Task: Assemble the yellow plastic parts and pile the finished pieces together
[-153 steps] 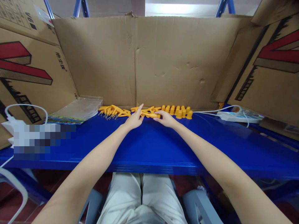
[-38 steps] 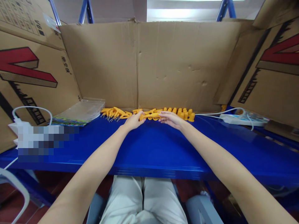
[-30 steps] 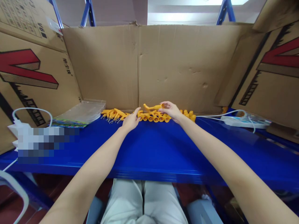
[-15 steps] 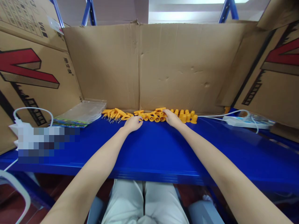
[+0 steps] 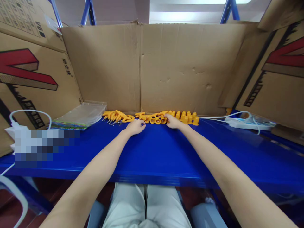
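Small yellow plastic cups [image 5: 152, 120] lie on their sides in a row, their round mouths facing me. My left hand [image 5: 136, 127] rests at the left end of this row, fingers loosely curved and thumb apart, with nothing visible between them. At the right end, my right hand [image 5: 173, 122] has thumb and fingers on either side of the last cup, partly hiding it. Behind the row lie yellow T-shaped handles [image 5: 163, 112]. More yellow handles with small metal chains [image 5: 116, 116] are heaped left of my left hand. Several yellow cups [image 5: 190, 118] stand mouth down beyond my right hand.
A blue tabletop [image 5: 152, 152] carries everything, with a cardboard wall [image 5: 180, 69] behind. Clear plastic bags [image 5: 83, 113] lie at left. A white power strip [image 5: 249, 123] with cables sits at right. Printed cartons [image 5: 30, 79] flank the left side.
My right hand has come down slightly from the handle at the back to the end cup of the row. My left hand stays nearly in place. The view has shifted slightly.
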The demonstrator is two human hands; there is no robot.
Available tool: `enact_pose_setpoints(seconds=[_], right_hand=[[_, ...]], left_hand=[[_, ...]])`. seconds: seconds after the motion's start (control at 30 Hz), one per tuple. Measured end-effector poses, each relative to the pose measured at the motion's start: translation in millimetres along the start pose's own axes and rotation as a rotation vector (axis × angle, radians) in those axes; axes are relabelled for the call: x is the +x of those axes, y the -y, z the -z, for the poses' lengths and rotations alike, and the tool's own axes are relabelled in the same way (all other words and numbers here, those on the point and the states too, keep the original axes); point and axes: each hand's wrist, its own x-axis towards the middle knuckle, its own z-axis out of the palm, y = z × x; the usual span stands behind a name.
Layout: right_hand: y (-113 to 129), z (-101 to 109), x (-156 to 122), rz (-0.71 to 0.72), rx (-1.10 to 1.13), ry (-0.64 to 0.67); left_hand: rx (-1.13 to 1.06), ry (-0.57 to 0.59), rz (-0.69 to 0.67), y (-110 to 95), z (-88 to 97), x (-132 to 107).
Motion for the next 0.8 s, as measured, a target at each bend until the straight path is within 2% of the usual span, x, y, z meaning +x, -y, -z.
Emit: enact_pose_setpoints(seconds=[0.13, 0.23, 0.33, 0.4, 0.47, 0.57, 0.63, 0.8], right_hand=[[3, 15, 1, -0.029, 0.015, 0.013], [-2, 34, -1, -0.064, 0.045, -0.109], [-14, 48, -9, -0.236, -0.027, -0.257], [-23, 50, -19, -0.357, -0.127, -0.302], [-30, 48, -30, -0.413, -0.231, -0.291], [-36, 43, -43, -0.399, -0.328, -0.224], [-37, 42, -47, -0.378, -0.363, -0.217], [-39, 40, -40, -0.397, -0.323, -0.225]], left_hand=[[0.016, 0.003, -0.009, -1, 0.1, -1], [0.012, -0.002, -0.012, 0, -0.5, 0], [0.002, -0.003, -0.014, 0, -0.9, 0], [-0.001, 0.000, -0.014, -1, -1.0, 0], [0.001, 0.004, -0.011, -2, -1.1, 0], [0.024, 0.005, 0.002, -4, -0.4, 0], [0.058, -0.030, 0.051, -2, 2.0, 0], [0.141, -0.236, 0.318, 15, 12.8, -3]])
